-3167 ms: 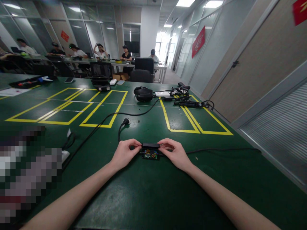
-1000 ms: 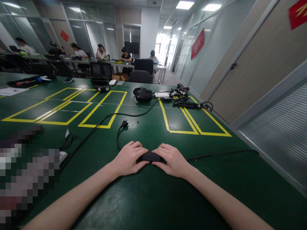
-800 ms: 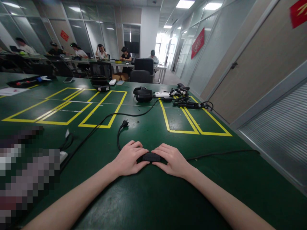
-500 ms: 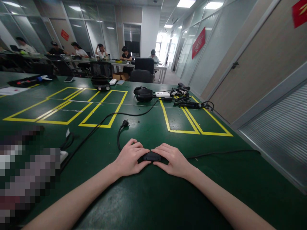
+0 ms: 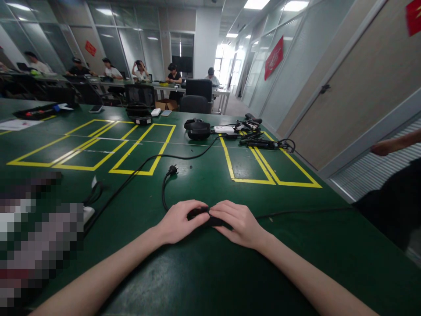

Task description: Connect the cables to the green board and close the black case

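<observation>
Near the middle of the green table (image 5: 210,272), the left hand (image 5: 180,220) was laid over the left end of a small black box (image 5: 196,213). Its fingers were curled across the top and its thumb was tucked along the near side, so that the box was grasped. The right hand (image 5: 237,223) was clasped over the right end in the same way, its fingertips just beside those of the left. Only a dark strip of the box was left showing between the fingers, and the box was held flat against the table.

From the left end a black cord (image 5: 162,191) was curved away to a plug (image 5: 173,168) lying just beyond the hands. A second cord (image 5: 296,212) was led off to the right across the table.

Farther off, yellow tape rectangles (image 5: 144,149) were marked on the table, and a black headset (image 5: 198,129) was set near a tangle of cables (image 5: 263,142). At the right edge, another person's arm (image 5: 393,145) and dark clothing (image 5: 391,206) were seen. Several seated people (image 5: 108,70) were gathered at a far table.
</observation>
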